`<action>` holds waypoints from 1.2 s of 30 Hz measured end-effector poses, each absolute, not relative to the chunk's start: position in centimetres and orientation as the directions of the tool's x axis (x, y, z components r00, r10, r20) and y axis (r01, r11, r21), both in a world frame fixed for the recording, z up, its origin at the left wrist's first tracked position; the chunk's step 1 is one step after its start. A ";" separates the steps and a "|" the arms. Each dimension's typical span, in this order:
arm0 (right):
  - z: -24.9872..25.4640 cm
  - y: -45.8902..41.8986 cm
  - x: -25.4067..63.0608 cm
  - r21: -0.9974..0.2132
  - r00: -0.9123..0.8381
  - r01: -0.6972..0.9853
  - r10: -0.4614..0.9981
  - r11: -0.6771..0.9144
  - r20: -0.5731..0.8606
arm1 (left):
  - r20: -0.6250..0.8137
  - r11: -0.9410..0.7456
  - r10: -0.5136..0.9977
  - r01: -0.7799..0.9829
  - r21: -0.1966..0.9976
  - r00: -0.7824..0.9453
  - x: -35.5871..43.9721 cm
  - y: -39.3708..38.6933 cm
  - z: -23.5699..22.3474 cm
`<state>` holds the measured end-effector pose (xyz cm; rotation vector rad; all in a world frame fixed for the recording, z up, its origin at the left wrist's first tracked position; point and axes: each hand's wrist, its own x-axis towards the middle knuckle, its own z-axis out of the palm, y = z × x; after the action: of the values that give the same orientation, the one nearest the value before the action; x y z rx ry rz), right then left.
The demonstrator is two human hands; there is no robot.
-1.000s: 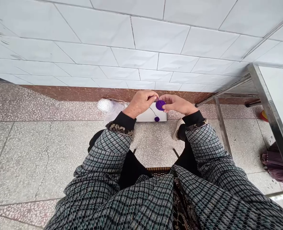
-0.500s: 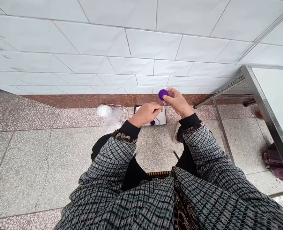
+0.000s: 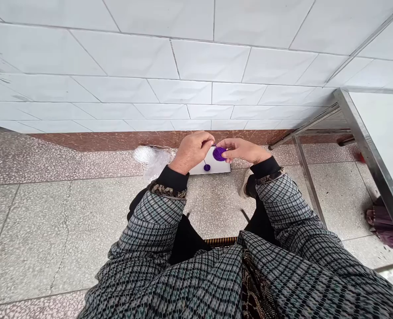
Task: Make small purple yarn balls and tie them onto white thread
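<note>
The larger purple yarn ball (image 3: pixel 219 153) is in the air above the right half of a white panel (image 3: pixel 220 168) with a dark edge, which lies on the floor (image 3: pixel 216 212). The right hand (image 3: pixel 246 151) holds it from the right, thumb and fingers closed around its side, probably to steady it while leaving its left face free. The left hand (image 3: pixel 192 150) is narrowed to a pinch on a purple strand (image 3: pixel 215 144) at the ball's far left, seemingly to control the thread. A smaller purple ball (image 3: pixel 207 167) shows against the panel, nearer; I cannot tell whether it rests or hangs. That makes two purple balls and one panel. Left of the panel are one bundle of white yarn (image 3: pixel 144 155) and clear plastic (image 3: pixel 158 163). Farther right stands one metal-framed table (image 3: pixel 382 128).
</note>
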<state>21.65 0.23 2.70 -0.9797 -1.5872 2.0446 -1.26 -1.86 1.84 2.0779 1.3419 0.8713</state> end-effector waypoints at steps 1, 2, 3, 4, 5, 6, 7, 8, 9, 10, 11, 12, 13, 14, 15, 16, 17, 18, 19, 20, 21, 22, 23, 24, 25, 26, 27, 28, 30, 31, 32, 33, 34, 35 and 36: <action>2.7 0.2 21.7 -0.953 -0.704 0.076 0.661 -0.292 -0.259 | 0.230 -0.359 0.931 0.596 0.718 0.284 -1.2 -1.8 1.7; 2.6 0.3 21.7 -0.958 -0.704 0.023 0.676 -0.287 -0.220 | 0.219 -0.337 0.940 0.599 0.726 0.263 -1.1 -1.7 1.6; 2.6 0.3 21.7 -0.960 -0.685 -0.029 0.705 -0.280 -0.184 | 0.205 -0.314 0.948 0.600 0.735 0.245 -1.0 -1.7 1.4; 2.6 0.4 21.7 -0.959 -0.652 -0.073 0.740 -0.274 -0.162 | 0.190 -0.297 0.953 0.599 0.743 0.236 -0.8 -1.6 1.1; 2.6 0.4 21.7 -0.957 -0.612 -0.106 0.776 -0.272 -0.153 | 0.177 -0.286 0.955 0.596 0.750 0.236 -0.7 -1.6 0.9; 2.6 0.5 21.7 -0.953 -0.571 -0.129 0.806 -0.274 -0.155 | 0.166 -0.285 0.955 0.591 0.755 0.247 -0.5 -1.7 0.6; 2.6 0.5 21.6 -0.949 -0.535 -0.146 0.829 -0.281 -0.163 | 0.159 -0.291 0.950 0.584 0.758 0.268 -0.2 -1.7 0.3; 2.6 0.6 21.6 -0.944 -0.505 -0.162 0.846 -0.288 -0.172 | 0.156 -0.306 0.942 0.574 0.759 0.296 0.0 -1.8 0.0; 2.5 0.6 21.5 -0.940 -0.481 -0.173 0.858 -0.294 -0.179 | 0.157 -0.328 0.931 0.562 0.759 0.330 0.3 -2.0 -0.2; 2.4 0.7 21.4 -0.939 -0.459 -0.178 0.869 -0.296 -0.187 | 0.163 -0.355 0.915 0.548 0.757 0.368 0.6 -2.2 -0.5; 2.3 0.7 21.2 -0.940 -0.434 -0.171 0.879 -0.294 -0.195 | 0.171 -0.388 0.896 0.534 0.751 0.410 0.9 -2.3 -0.7; 2.1 0.8 21.0 -0.946 -0.406 -0.148 0.890 -0.288 -0.207 | 0.182 -0.424 0.874 0.522 0.740 0.451 1.1 -2.5 -0.9; 1.8 0.9 20.9 -0.955 -0.369 -0.105 0.903 -0.276 -0.220 | 0.193 -0.458 0.852 0.517 0.723 0.486 1.2 -2.6 -1.0; 1.6 1.0 20.7 -0.965 -0.322 -0.043 0.918 -0.258 -0.231 | 0.203 -0.489 0.835 0.518 0.702 0.512 1.3 -2.7 -1.1; 1.3 1.0 20.5 -0.970 -0.274 0.035 0.931 -0.239 -0.239 | 0.212 -0.512 0.823 0.526 0.680 0.527 1.2 -2.8 -1.1; 1.1 1.0 20.3 -0.967 -0.235 0.120 0.940 -0.223 -0.246 | 0.220 -0.525 0.819 0.538 0.659 0.530 1.1 -2.8 -1.1; 1.0 1.0 20.2 -0.957 -0.216 0.196 0.942 -0.214 -0.255 | 0.229 -0.530 0.822 0.554 0.642 0.522 0.9 -2.7 -1.0; 0.9 0.9 20.1 -0.944 -0.220 0.252 0.937 -0.213 -0.271 | 0.239 -0.528 0.829 0.568 0.632 0.505 0.6 -2.6 -0.9; 1.0 0.9 20.1 -0.932 -0.246 0.286 0.923 -0.222 -0.295 | 0.249 -0.521 0.839 0.579 0.627 0.484 0.2 -2.5 -0.8; 1.2 0.7 20.2 -0.924 -0.285 0.300 0.902 -0.238 -0.324 | 0.262 -0.511 0.849 0.587 0.628 0.459 -0.2 -2.4 -0.6; 1.4 0.6 20.3 -0.919 -0.329 0.298 0.876 -0.258 -0.353 | 0.273 -0.501 0.858 0.590 0.633 0.435 -0.6 -2.3 -0.4; 1.7 0.5 20.4 -0.916 -0.371 0.287 0.849 -0.279 -0.375 | 0.282 -0.491 0.865 0.588 0.642 0.414 -1.0 -2.2 -0.2; 2.0 0.3 20.6 -0.916 -0.413 0.271 0.824 -0.296 -0.388 | 0.285 -0.482 0.871 0.584 0.653 0.400 -1.4 -2.1 0.0; 2.3 0.2 20.7 -0.917 -0.456 0.252 0.798 -0.308 -0.393 | 0.285 -0.470 0.878 0.580 0.665 0.385 -1.7 -2.0 0.1; 2.5 0.2 20.9 -0.920 -0.504 0.232 0.770 -0.317 -0.392 | 0.282 -0.456 0.886 0.576 0.678 0.369 -1.9 -1.9 0.3; 2.7 0.1 21.1 -0.923 -0.552 0.209 0.740 -0.322 -0.383 | 0.277 -0.440 0.894 0.573 0.692 0.352 -2.1 -1.8 0.4; 2.8 0.1 21.3 -0.928 -0.597 0.182 0.713 -0.325 -0.367 | 0.271 -0.423 0.902 0.569 0.705 0.335 -2.1 -1.7 0.4; 2.8 0.0 21.5 -0.933 -0.635 0.150 0.692 -0.326 -0.344 | 0.266 -0.406 0.910 0.564 0.719 0.317 -2.1 -1.6 0.4; 2.6 0.0 21.7 -0.943 -0.681 0.080 0.673 -0.324 -0.289 | 0.252 -0.373 0.925 0.559 0.740 0.284 -1.9 -1.5 0.2; 2.5 0.1 21.8 -0.946 -0.690 0.043 0.676 -0.322 -0.261 | 0.241 -0.356 0.932 0.558 0.750 0.271 -1.7 -1.5 0.0; 2.4 0.1 21.8 -0.948 -0.686 0.004 0.688 -0.319 -0.235 | 0.224 -0.339 0.938 0.557 0.759 0.265 -1.4 -1.5 -0.2; 2.2 0.2 21.8 -0.947 -0.672 -0.034 0.708 -0.319 -0.215 | 0.205 -0.325 0.941 0.553 0.767 0.269 -1.1 -1.5 -0.4; 2.1 0.3 21.7 -0.946 -0.645 -0.070 0.737 -0.317 -0.199 | 0.183 -0.318 0.940 0.547 0.775 0.287 -0.8 -1.5 -0.7; 2.0 0.4 21.6 -0.945 -0.606 -0.103 0.773 -0.312 -0.189 | 0.161 -0.320 0.933 0.538 0.780 0.321 -0.4 -1.6 -0.9; 1.8 0.6 21.5 -0.945 -0.553 -0.129 0.813 -0.300 -0.182 | 0.150 -0.337 0.919 0.529 0.779 0.365 -0.1 -1.8 -1.1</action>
<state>21.50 0.56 1.80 -0.9053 -1.3008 1.9119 -0.09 -1.77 -1.10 1.9944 1.2492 0.7900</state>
